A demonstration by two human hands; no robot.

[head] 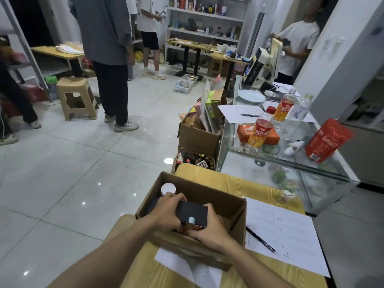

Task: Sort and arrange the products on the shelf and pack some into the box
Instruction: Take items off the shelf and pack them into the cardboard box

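Left hand [167, 212]: we curl its fingers over the left end of the black carton [192, 212] and grip it firmly.
Right hand [207, 228]: we wrap it round the carton's right end and near lower corner, fingers closed on it.
Black carton: we hold it level in the mouth of the cardboard box [239, 208], partly below the rim.
Handling: we judge it stiff and fairly light. Its smooth card could slip, so the two short ends are the places to hold.
Cardboard box: open-topped, standing by the left edge of the tabletop [218, 179]. A white round lid [168, 189] shows in its far-left corner.
Sheet [291, 235]: lies just beside the box toward the right edge, with a pen [260, 239] on it.
Glass counter [301, 166]: past the far edge, carrying tea bottles [260, 132].
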